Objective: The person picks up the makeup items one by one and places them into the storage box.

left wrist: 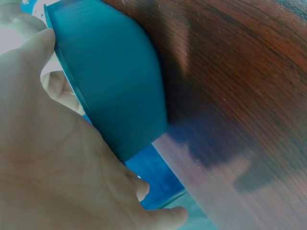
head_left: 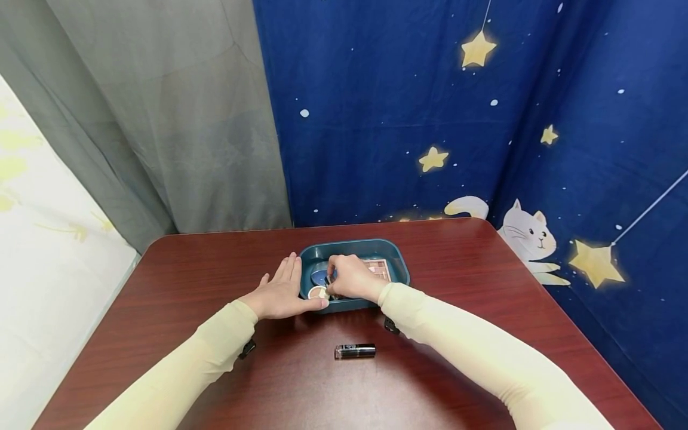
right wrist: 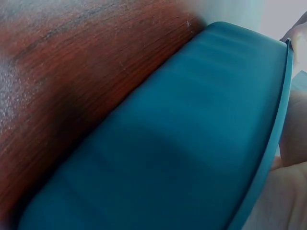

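A dark teal plastic tray (head_left: 398, 263) sits on the table and holds cosmetics. My left hand (head_left: 279, 292) rests along its left side, fingers extended, thumb over the front rim; the left wrist view shows the palm beside the tray wall (left wrist: 110, 76). Reaching into the tray, my right hand (head_left: 352, 278) has curled fingers round a small dark item (head_left: 329, 279), mostly hidden by them; I cannot tell its kind. Near those fingertips lie a blue round case (head_left: 318, 277) and a round pan of beige powder (head_left: 317, 292). An eyeshadow palette (head_left: 378, 269) lies at the right.
On the table in front of the tray lies a black lipstick tube (head_left: 355, 351) with a clear end. The reddish-brown wooden table (head_left: 215, 263) ends at the back against grey and blue curtains (head_left: 376, 119).
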The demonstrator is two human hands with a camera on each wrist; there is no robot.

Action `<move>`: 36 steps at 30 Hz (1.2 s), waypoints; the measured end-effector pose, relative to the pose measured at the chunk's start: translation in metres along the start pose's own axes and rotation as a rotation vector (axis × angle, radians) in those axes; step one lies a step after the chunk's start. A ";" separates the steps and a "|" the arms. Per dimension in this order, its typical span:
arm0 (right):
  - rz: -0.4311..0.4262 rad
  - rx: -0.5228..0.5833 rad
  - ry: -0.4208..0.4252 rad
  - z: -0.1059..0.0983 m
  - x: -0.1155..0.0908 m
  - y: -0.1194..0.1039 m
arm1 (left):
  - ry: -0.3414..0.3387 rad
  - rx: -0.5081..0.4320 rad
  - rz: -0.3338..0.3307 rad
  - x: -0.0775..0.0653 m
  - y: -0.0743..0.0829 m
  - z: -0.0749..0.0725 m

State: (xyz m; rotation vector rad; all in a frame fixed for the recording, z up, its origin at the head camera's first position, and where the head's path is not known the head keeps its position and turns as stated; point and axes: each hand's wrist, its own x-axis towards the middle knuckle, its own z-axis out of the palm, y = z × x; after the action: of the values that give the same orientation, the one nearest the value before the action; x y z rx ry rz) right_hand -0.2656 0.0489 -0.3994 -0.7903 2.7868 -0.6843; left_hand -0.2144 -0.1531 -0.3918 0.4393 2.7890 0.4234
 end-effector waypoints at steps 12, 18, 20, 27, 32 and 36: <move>-0.042 -0.062 -0.037 0.001 0.001 -0.003 | 0.002 -0.003 -0.005 0.000 0.000 0.001; -0.059 -0.081 -0.030 0.001 0.003 -0.004 | 0.003 -0.007 -0.006 0.000 0.001 0.000; -0.056 -0.089 -0.026 0.001 0.002 -0.005 | 0.006 -0.007 -0.008 0.001 0.000 0.000; -0.040 -0.091 0.022 0.001 0.003 -0.003 | 0.013 -0.013 -0.007 0.002 -0.001 0.002; 0.003 -0.144 0.064 0.001 0.005 0.003 | 0.010 -0.014 -0.006 0.003 -0.002 0.002; 0.060 -0.166 0.070 0.001 0.006 0.009 | 0.008 -0.010 -0.005 0.003 -0.002 0.002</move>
State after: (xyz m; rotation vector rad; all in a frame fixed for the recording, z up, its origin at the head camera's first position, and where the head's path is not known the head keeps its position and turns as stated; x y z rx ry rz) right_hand -0.2746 0.0517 -0.4045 -0.7196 2.9476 -0.4847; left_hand -0.2169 -0.1535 -0.3947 0.4291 2.7940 0.4395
